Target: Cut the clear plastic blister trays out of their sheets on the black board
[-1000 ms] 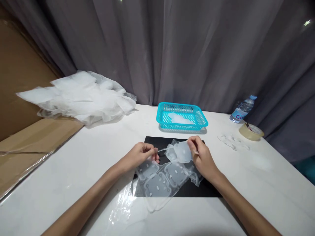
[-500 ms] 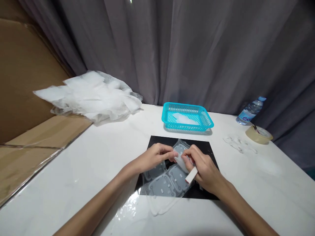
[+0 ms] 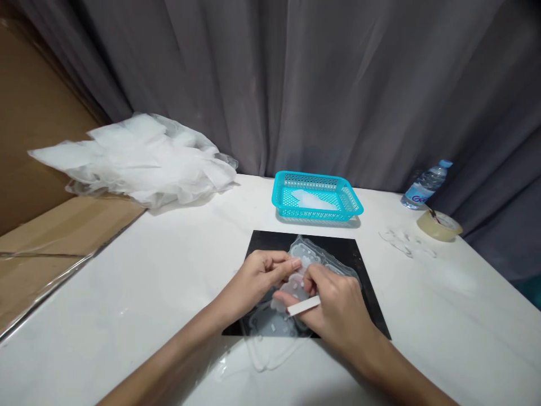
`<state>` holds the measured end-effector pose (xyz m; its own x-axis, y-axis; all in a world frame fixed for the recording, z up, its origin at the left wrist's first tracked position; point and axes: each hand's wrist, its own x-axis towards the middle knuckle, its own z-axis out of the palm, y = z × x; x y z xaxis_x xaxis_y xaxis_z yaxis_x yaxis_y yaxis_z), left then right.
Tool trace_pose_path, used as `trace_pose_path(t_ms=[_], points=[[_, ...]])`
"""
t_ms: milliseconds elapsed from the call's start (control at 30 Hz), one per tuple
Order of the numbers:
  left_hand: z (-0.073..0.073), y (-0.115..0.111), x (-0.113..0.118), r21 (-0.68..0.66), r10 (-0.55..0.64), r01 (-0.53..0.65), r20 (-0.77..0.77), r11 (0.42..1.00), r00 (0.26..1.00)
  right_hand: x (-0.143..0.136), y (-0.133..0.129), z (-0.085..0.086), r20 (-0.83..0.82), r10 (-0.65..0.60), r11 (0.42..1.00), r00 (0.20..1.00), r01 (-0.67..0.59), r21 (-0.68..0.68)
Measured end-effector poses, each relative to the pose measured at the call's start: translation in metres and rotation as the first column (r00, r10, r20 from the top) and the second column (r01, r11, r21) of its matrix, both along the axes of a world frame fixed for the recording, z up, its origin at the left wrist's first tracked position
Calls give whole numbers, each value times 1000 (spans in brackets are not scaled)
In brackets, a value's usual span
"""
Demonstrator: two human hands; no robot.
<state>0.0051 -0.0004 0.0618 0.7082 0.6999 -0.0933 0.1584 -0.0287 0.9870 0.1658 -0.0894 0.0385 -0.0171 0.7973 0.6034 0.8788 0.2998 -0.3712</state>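
Observation:
My left hand is closed, thumb and fingers pinching the upper edge of a small translucent plastic piece with a wavy outline. My right hand is closed around a flat white stick, which juts out to the left across the palm. Its bent fingers also meet the right side of the plastic piece, and its thumb reaches beneath. Under both hands lies a clear molded plastic sheet with rounded panels and small raised bumps. That sheet rests on a black mat and overhangs its front edge.
A turquoise basket behind the mat contains white translucent pieces. At the back left is a heap of white sheets in clear plastic, near cardboard. To the right are a water bottle, a tape roll and clear scraps.
My right hand has turned, so the white stick now points left and the plastic piece faces up. The sheet beneath has shifted, and the view has moved slightly.

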Motion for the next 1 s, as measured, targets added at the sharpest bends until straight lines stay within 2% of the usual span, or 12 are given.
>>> trace_pose_path(t_ms=[133, 300, 433, 533, 700, 833, 1000], points=[[-2, 2, 0, -67, -17, 17, 5, 998, 1000, 1, 0, 2, 12, -51, 997, 999, 51, -50], [-2, 1, 0, -41, -2, 1, -25, 999, 1000, 2, -3, 5, 24, -37, 988, 999, 40, -149], [-3, 2, -2, -95, -79, 79, 5, 992, 997, 4, -4, 3, 101, -73, 974, 992, 93, -207], [-5, 3, -1, -118, -95, 100, 51, 988, 994, 8, -3, 2, 105, -39, 964, 994, 65, -258], [-11, 7, 5, -110, 53, -52, 9, 993, 999, 17, 2, 4, -38, 3, 960, 999, -14, -279], [-19, 16, 6, -77, 195, -197, -26, 977, 980, 31, 12, 3, -198, -75, 940, 977, 3, -341], [-32, 31, -1, -35, 245, -248, -73, 968, 967, 63, 26, 1, -435, -181, 919, 882, -6, -393]])
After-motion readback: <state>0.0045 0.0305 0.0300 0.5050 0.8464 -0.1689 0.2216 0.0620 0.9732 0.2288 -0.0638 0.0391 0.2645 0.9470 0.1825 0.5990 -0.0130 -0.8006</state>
